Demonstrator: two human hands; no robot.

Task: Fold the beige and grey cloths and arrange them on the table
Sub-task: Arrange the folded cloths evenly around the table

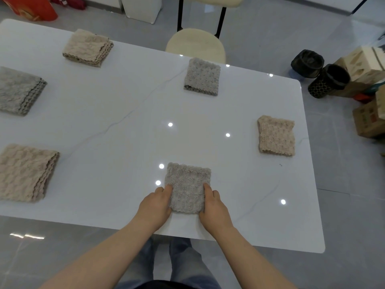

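A: Entry: hands. What are they doing?

B: Both hands are grasping the front grey cloth [187, 187]. The left hand [155, 207] is gripping its left side, with the fingers curling onto the fabric. The right hand [214, 211] is gripping its right side the same way.

A: Where is that cloth lying?

B: It is lying flat on the white counter [125, 122], folded into a square. It is sitting just inside the near edge, somewhat right of that edge's middle.

A: Other cloths?

B: Five, all folded and all lying well apart.
- The far grey cloth [202, 77] is sitting at the far edge, toward the far right corner.
- The right beige cloth [276, 135] is lying by the right edge, about midway along it.
- The far beige cloth [87, 47] is sitting toward the far left corner.
- The left grey cloth [19, 90] is lying nearer than that one, and the frame is cutting it off.
- The near-left beige cloth [26, 173] is lying closer to the near edge, also partly out of view.

A: Off the counter?

B: A chair [195, 43] with a pale round seat is standing just beyond the far edge, behind the far grey cloth. Cardboard boxes [368, 119] and two black cylindrical containers [329, 80] are sitting on the floor past the right edge.
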